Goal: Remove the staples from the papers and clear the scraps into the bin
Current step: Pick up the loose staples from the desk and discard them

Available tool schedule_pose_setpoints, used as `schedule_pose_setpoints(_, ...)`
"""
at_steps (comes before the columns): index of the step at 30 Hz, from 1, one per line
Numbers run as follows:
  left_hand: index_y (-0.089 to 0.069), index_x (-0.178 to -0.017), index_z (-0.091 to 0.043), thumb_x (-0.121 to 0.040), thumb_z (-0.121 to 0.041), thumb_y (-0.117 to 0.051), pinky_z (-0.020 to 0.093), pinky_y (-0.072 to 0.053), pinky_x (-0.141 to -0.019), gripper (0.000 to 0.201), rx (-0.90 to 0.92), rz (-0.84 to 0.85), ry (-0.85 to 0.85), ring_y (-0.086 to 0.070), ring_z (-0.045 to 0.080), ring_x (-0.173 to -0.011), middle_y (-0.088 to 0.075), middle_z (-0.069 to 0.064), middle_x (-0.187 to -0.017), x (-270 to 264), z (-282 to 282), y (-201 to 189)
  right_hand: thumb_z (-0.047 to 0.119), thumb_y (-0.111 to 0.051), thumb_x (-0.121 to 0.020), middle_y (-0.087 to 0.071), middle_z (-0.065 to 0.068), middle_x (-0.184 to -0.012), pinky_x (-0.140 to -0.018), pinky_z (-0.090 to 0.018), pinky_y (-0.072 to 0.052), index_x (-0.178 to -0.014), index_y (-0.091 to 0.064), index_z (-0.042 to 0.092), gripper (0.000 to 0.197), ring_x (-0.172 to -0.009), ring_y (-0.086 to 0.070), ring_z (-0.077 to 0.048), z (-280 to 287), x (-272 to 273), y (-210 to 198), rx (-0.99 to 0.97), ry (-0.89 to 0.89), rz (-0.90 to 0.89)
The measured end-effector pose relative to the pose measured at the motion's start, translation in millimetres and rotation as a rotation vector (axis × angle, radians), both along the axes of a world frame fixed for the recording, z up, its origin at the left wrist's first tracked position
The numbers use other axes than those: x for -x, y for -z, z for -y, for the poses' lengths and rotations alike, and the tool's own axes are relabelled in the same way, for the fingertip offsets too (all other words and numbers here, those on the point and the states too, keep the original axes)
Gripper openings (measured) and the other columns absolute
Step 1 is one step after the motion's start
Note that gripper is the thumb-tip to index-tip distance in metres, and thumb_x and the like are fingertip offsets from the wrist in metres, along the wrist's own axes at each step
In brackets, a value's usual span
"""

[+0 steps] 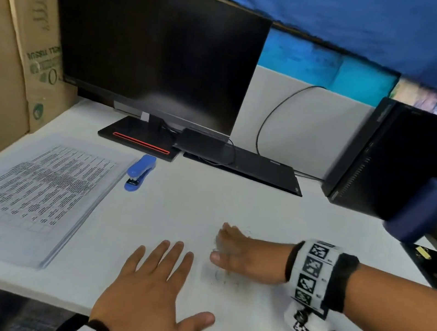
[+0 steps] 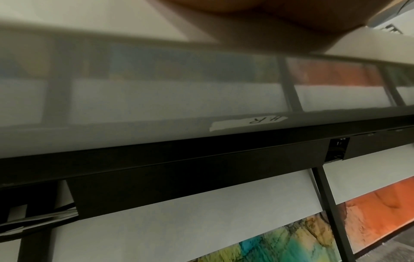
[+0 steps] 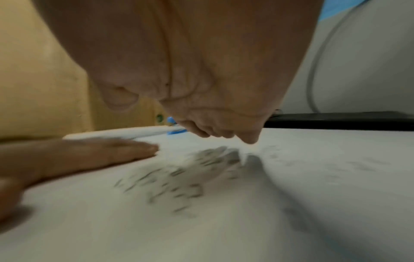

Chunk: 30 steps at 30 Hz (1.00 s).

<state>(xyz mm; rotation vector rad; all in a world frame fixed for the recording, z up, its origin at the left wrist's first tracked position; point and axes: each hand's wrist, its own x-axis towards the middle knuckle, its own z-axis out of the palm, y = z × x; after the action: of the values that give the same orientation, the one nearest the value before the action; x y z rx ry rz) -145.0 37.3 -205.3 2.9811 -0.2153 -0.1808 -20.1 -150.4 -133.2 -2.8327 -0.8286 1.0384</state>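
Observation:
Several loose staples point(image 3: 179, 173) lie scattered and blurred on the white desk point(image 1: 207, 192); in the head view the staples point(image 1: 221, 277) are only faint marks. My right hand point(image 1: 237, 252) stands on its edge right behind them, its bent fingers point(image 3: 248, 138) brushing the desk, holding nothing. My left hand point(image 1: 151, 284) lies flat, palm down, fingers straight, near the front edge just left of the staples. The left hand point(image 3: 78, 156) also shows flat in the right wrist view. A stack of printed papers point(image 1: 30, 191) rests at the left. No bin is in view.
A blue stapler point(image 1: 139, 172) sits by the papers' far corner. Behind stand a dark monitor point(image 1: 156, 48), a closed black laptop point(image 1: 240, 163), a black computer tower point(image 1: 403, 161) and a dark blue bottle point(image 1: 430, 206). Cardboard point(image 1: 6, 43) walls the left side.

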Motion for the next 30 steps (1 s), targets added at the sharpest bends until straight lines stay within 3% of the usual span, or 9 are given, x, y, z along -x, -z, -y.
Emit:
schedule_pose_setpoints(3,0.014,-0.155,-0.037,-0.07,-0.096,-0.002,0.049,0.011,-0.12,0.105,0.014,0.022,0.007,0.025,0.012,-0.149,0.024,-0.01,-0.162,2,0,1,0.063,-0.026,-0.097,0.013,-0.007,-0.164,-0.124,-0.04,-0.002,-0.157,0.001,0.01,0.085,-0.152,0.009,-0.021,61,-22,-16,0.035,0.313,0.168)
schedule_pose_setpoints(6,0.001,-0.157,-0.036,-0.07,-0.096,-0.005,0.048,0.01,-0.119,0.106,0.057,0.077,-0.011,0.016,0.012,-0.151,0.012,-0.009,-0.164,2,1,5,0.075,-0.025,-0.089,-0.005,-0.016,-0.164,-0.122,-0.044,-0.013,-0.155,-0.013,0.004,0.098,-0.151,-0.014,-0.03,124,-37,-15,0.316,0.564,0.318)
schedule_pose_setpoints(11,0.013,-0.155,-0.036,-0.07,-0.095,0.0,0.048,0.01,-0.121,0.104,0.008,0.045,-0.005,0.022,0.012,-0.15,0.023,-0.01,-0.161,4,1,2,0.103,-0.001,-0.028,-0.004,-0.014,-0.165,-0.121,-0.046,-0.008,-0.156,-0.011,0.009,0.159,-0.152,-0.01,-0.028,106,-36,6,0.253,0.578,0.154)
schedule_pose_setpoints(12,0.014,-0.155,-0.036,-0.07,-0.094,0.0,0.048,0.01,-0.121,0.104,0.008,0.048,-0.008,0.022,0.012,-0.15,0.023,-0.01,-0.162,4,2,0,0.105,-0.002,-0.031,-0.004,-0.016,-0.164,-0.121,-0.048,-0.013,-0.155,-0.014,0.006,0.159,-0.151,-0.012,-0.031,89,-27,11,0.212,0.526,0.139)
schedule_pose_setpoints(14,0.013,-0.155,-0.036,-0.071,-0.094,-0.002,0.047,0.012,-0.12,0.103,0.009,0.051,-0.014,0.022,0.011,-0.15,0.021,-0.009,-0.163,4,2,-1,0.097,-0.015,-0.065,0.004,-0.016,-0.164,-0.122,-0.048,-0.013,-0.154,-0.013,0.003,0.13,-0.152,-0.006,-0.03,54,-4,17,0.116,0.367,0.062)
schedule_pose_setpoints(16,0.013,-0.156,-0.035,-0.072,-0.093,-0.003,0.046,0.012,-0.12,0.103,0.0,0.036,-0.02,0.022,0.011,-0.15,0.022,-0.01,-0.163,4,1,-2,0.082,-0.026,-0.084,0.006,-0.009,-0.165,-0.123,-0.043,-0.008,-0.153,-0.016,0.014,0.097,-0.152,-0.004,-0.024,32,8,10,0.004,0.282,-0.036)
schedule_pose_setpoints(20,0.014,-0.156,-0.033,-0.072,-0.093,-0.002,0.047,0.008,-0.122,0.104,-0.019,0.015,-0.016,0.021,0.011,-0.15,0.021,-0.01,-0.163,4,2,-3,0.072,-0.034,-0.09,0.002,-0.002,-0.166,-0.124,-0.038,-0.007,-0.157,-0.007,0.016,0.092,-0.152,-0.01,-0.02,25,-17,-10,-0.129,0.415,0.023)
schedule_pose_setpoints(24,0.014,-0.156,-0.031,-0.072,-0.093,-0.002,0.047,0.006,-0.123,0.106,0.0,0.014,-0.034,0.019,0.01,-0.151,0.019,-0.011,-0.164,5,3,-4,0.073,-0.028,-0.091,-0.011,-0.007,-0.165,-0.119,-0.042,-0.021,-0.155,-0.017,0.012,0.089,-0.146,-0.028,-0.027,15,-43,-5,0.071,0.41,0.17)
schedule_pose_setpoints(30,0.013,-0.157,-0.025,-0.074,-0.091,-0.005,0.044,0.006,-0.124,0.108,0.034,-0.013,-0.043,0.019,0.007,-0.15,0.017,-0.012,-0.164,6,3,-6,0.08,-0.023,-0.086,0.005,-0.004,-0.166,-0.121,-0.043,-0.013,-0.156,-0.012,0.018,0.094,-0.152,-0.011,-0.022,-10,-2,12,0.03,0.151,0.044)
